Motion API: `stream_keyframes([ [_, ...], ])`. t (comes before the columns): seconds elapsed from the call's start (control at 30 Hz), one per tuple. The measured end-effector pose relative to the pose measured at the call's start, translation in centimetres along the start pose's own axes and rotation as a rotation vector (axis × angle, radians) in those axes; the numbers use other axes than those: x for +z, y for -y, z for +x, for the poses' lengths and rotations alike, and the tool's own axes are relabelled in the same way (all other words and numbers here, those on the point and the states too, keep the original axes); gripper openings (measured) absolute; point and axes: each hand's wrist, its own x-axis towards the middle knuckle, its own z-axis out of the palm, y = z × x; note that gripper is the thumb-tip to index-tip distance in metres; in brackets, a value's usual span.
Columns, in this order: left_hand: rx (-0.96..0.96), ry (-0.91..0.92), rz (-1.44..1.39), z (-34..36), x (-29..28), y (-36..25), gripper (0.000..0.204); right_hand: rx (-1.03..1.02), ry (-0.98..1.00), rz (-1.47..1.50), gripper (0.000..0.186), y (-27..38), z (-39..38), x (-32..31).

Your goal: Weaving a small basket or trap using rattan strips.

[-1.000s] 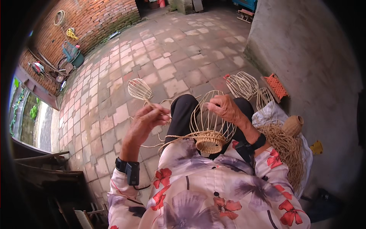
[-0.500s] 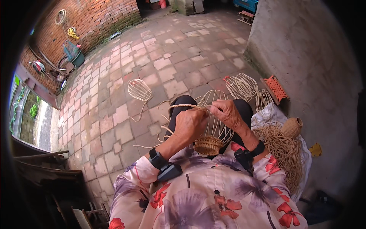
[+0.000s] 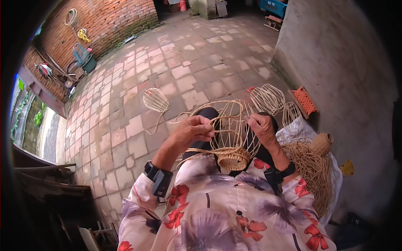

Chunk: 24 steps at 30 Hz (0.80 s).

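A half-woven basket (image 3: 233, 160) lies in my lap, its round woven end toward me and its pale bare ribs pointing away. My left hand (image 3: 193, 129) is closed on a tan twisted cord, beside the ribs on the left. The cord (image 3: 209, 103) loops up over the far part of the ribs, and more strands lie along the woven band. At the right side of the ribs is my right hand (image 3: 263, 129), fingers pinched together; what they grip is too small to tell. Both wrists wear black straps with devices.
On the paving, a bare rib frame (image 3: 155, 100) lies ahead-left, and others (image 3: 268, 98) lie ahead-right near an orange perforated brick (image 3: 304, 101). A heap of cord (image 3: 312, 173) rests on a white sack at my right, with a woven vase-shaped piece (image 3: 321, 143). A plastered wall (image 3: 343, 83) rises beyond.
My hands, close together before, have moved apart: the left to the left, the right a little right and down. The cord now arches in a wide loop over the ribs.
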Motion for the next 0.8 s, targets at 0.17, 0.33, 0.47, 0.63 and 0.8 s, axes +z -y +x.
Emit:
stream_keyframes([
  [0.17,0.098,-0.042,0.325,1.6,1.9,1.5,0.013,0.001,-0.009,-0.018,0.044,0.2,-0.1,0.5],
  [0.33,0.569,-0.315,1.149,2.6,4.9,2.0,0.019,0.147,-0.164,0.197,0.04,-0.2,-0.9,0.7],
  [0.47,0.439,-0.295,1.142,3.3,4.7,1.3,0.025,0.227,-0.212,0.469,0.033,-0.3,-2.4,1.1],
  [0.63,0.107,0.002,0.417,2.5,3.1,1.2,0.032,0.249,-0.176,0.449,0.029,-0.9,-3.0,0.7],
  [0.8,0.309,-0.199,0.288,1.1,-0.2,2.2,0.028,0.269,-0.169,0.437,0.029,-1.4,-3.0,1.0],
])
